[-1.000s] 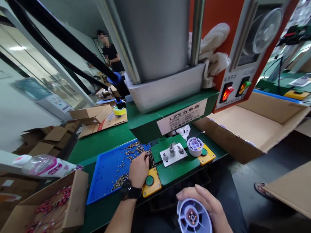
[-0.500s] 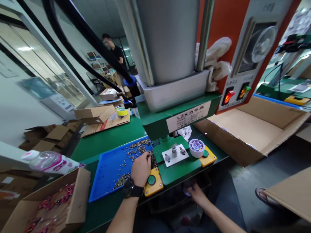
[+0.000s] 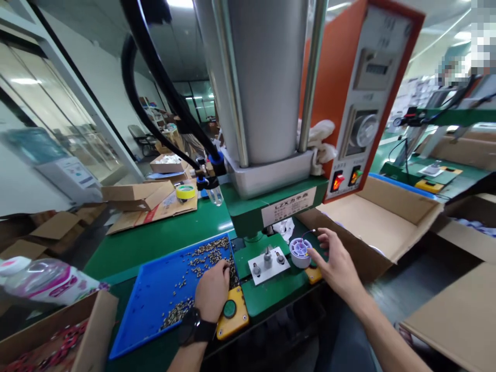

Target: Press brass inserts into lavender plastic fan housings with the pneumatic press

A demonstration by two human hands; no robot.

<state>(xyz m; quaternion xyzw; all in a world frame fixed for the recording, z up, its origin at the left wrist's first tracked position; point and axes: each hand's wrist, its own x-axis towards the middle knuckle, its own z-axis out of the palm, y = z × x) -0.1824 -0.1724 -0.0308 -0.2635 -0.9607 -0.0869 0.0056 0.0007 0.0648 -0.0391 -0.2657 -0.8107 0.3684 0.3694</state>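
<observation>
My left hand [image 3: 212, 290], with a black watch on the wrist, rests at the right side of a blue tray [image 3: 135, 305]. Its fingers are curled together among small metal parts [image 3: 209, 254]; what they hold is hidden. My right hand [image 3: 336, 261] is beside a white round housing [image 3: 300, 253] with spokes and a thin wire. Thumb and fingers are spread, the thumb close to the housing's rim; whether it touches I cannot tell. Between the hands, a metal fixture plate [image 3: 268, 266] with a central post sits on the green press base.
The press cylinder [image 3: 267, 82] and orange control box [image 3: 344, 98] stand above the fixture. A yellow button box [image 3: 233, 315] is by my left wrist. Cardboard boxes flank the bench: one [image 3: 403, 222] at right, one [image 3: 96, 330] with red wired parts at left, near a bottle [image 3: 50, 281].
My right hand has risen from below the bench edge, where it held something whitish, to the white housing, its fingers now apart. My left hand stays at the tray. The view has shifted right.
</observation>
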